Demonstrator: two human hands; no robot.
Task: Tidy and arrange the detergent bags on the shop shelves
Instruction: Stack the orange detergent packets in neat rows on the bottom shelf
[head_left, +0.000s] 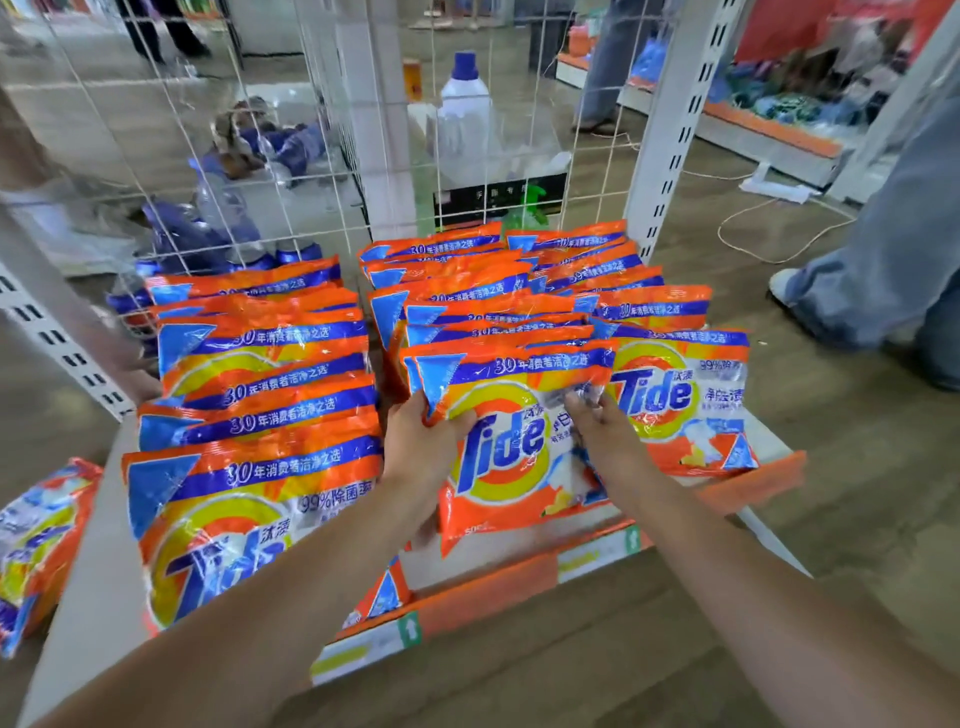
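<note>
Taking the front bag (511, 447) of the middle row as landmark: to its left stands the left row (260, 395), leaning and overlapping, with a stray bag (41, 540) lying off the shelf (83, 613) edge beyond it. The left hand (423, 447) has its grip curled round the front bag's left edge; the right hand (597, 421) pinches its upper right part. Right of it sits the right row (675, 395). Tugging the slick bag forward could tip it over the orange price rail (483, 597), or topple the leaning bags behind.

Your left hand (423, 441) and right hand (597, 421) both grip the front detergent bag (519, 452) of the middle row, upright on the shelf (83, 597).
</note>
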